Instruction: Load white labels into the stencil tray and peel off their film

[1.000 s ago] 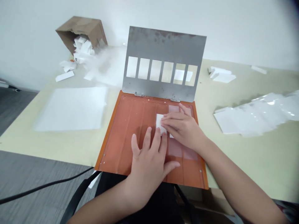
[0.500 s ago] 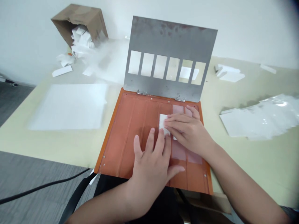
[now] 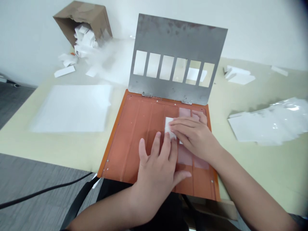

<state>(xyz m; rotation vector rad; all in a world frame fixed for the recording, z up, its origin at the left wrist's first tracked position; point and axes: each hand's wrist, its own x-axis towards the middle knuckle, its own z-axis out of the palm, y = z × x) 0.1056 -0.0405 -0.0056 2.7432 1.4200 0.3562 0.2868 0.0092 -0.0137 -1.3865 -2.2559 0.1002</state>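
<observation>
1. Head view has tilted slightly since the earlier frame, so everything sits higher in the picture; the hands stay in place on the tray.
2. Left hand [image 3: 156,179]: open, spread flat on the orange tray [image 3: 112,138], fingertips touching the lower end of the white strip [image 3: 169,127].
3. Right hand [image 3: 196,138]: open, fingers laid across the strip, not clenched.
4. Strip: on the tray right of centre, between the hands, beside pale pink patches [image 3: 184,112]. A steel plate with six windows [image 3: 178,32] stands hinged at the tray's far edge.
5. Tabletop [image 3: 36,144]: carries a white sheet stack [image 3: 72,109], glossy white sheets [image 3: 267,123] and a tipped cardboard box [image 3: 81,17] spilling white pieces [image 3: 84,40].
</observation>
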